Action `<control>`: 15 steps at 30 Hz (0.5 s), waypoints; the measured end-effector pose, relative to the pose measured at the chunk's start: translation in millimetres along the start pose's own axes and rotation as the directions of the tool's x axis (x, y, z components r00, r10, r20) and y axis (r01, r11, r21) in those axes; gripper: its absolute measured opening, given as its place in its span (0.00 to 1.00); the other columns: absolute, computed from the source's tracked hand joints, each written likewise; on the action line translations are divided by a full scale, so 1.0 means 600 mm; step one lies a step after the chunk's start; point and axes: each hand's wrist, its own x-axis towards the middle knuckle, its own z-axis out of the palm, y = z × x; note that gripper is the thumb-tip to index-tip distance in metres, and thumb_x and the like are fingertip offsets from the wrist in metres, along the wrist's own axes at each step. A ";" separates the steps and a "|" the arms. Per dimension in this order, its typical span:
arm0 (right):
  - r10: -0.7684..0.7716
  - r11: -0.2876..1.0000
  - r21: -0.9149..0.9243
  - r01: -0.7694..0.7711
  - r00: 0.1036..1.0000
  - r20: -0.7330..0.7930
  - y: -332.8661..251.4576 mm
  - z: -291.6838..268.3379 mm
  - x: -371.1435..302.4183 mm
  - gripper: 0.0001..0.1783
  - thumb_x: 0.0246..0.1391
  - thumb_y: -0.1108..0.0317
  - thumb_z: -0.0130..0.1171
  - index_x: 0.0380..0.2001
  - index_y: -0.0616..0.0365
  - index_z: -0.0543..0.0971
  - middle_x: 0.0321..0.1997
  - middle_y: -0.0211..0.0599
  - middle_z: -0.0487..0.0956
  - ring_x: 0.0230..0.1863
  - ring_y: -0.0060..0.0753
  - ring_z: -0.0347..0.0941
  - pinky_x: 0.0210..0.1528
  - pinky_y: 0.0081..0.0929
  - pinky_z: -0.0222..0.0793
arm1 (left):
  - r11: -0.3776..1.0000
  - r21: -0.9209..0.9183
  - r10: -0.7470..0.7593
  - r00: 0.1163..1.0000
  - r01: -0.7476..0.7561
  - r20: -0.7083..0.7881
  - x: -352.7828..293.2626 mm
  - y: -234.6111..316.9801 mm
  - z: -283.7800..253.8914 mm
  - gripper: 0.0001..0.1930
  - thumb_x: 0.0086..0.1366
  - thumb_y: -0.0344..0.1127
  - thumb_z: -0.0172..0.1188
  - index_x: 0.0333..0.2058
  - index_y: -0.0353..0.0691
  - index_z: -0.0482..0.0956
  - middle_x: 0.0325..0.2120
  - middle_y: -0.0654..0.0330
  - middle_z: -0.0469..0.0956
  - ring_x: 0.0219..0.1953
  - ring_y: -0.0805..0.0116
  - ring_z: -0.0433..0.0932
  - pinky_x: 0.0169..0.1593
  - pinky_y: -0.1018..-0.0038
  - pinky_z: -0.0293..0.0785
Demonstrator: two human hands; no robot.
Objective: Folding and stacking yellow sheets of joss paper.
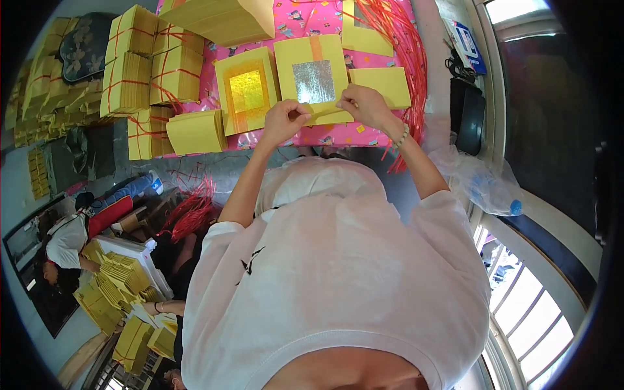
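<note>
A yellow paper sheet with a silver foil square (314, 83) lies in front of me, an orange strip at its far edge. Its near edge is curled or folded up between my hands. My left hand (286, 122) is closed in a pinch at the near left corner. At the near right corner my right hand (365, 105), with a beaded bracelet on the wrist, pinches the same edge. Left of it rests a stack of yellow paper with a gold foil square (249, 90) on an orange patch. Plain yellow paper (383, 86) sits close to my right hand.
The pink patterned cloth (318, 138) covers the table. Bundles of yellow paper (130, 78) tied with red string stand at the left. Red plastic strings (416, 58) hang along the right edge. A clear plastic bag (481, 185) is at the right. Other people (68, 240) handle yellow paper at lower left.
</note>
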 end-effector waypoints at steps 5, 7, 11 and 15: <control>-0.083 0.985 -0.153 0.084 0.996 0.012 -0.031 -0.019 0.020 0.12 0.51 0.60 0.59 0.26 0.58 0.79 0.28 0.40 0.75 0.32 0.44 0.73 0.35 0.38 0.68 | 0.990 0.085 0.115 0.993 -0.116 0.020 -0.002 0.013 -0.002 0.13 0.48 0.38 0.66 0.31 0.38 0.78 0.27 0.57 0.75 0.32 0.61 0.75 0.36 0.69 0.71; -0.117 0.982 -0.148 0.114 0.993 -0.011 -0.034 -0.019 0.027 0.12 0.51 0.59 0.58 0.26 0.58 0.78 0.29 0.40 0.75 0.33 0.45 0.73 0.35 0.40 0.68 | 0.915 0.282 0.300 0.954 -0.288 0.002 -0.005 0.037 -0.001 0.14 0.51 0.36 0.64 0.36 0.38 0.76 0.28 0.55 0.75 0.35 0.56 0.74 0.39 0.65 0.70; -0.158 0.980 -0.138 0.146 0.984 -0.084 -0.048 -0.024 0.034 0.11 0.50 0.62 0.61 0.29 0.60 0.77 0.29 0.39 0.74 0.32 0.40 0.73 0.35 0.33 0.69 | 0.947 0.191 0.268 0.963 -0.257 -0.031 0.000 0.031 0.009 0.11 0.55 0.33 0.59 0.37 0.38 0.74 0.27 0.53 0.74 0.36 0.53 0.73 0.40 0.61 0.69; -0.052 0.978 0.170 0.122 0.928 -0.369 -0.047 -0.021 0.028 0.15 0.54 0.59 0.59 0.38 0.59 0.75 0.34 0.38 0.75 0.35 0.33 0.75 0.36 0.29 0.71 | 0.956 0.238 0.199 0.976 -0.173 -0.087 0.000 0.032 0.006 0.07 0.58 0.28 0.53 0.36 0.36 0.71 0.26 0.49 0.73 0.35 0.50 0.72 0.37 0.58 0.67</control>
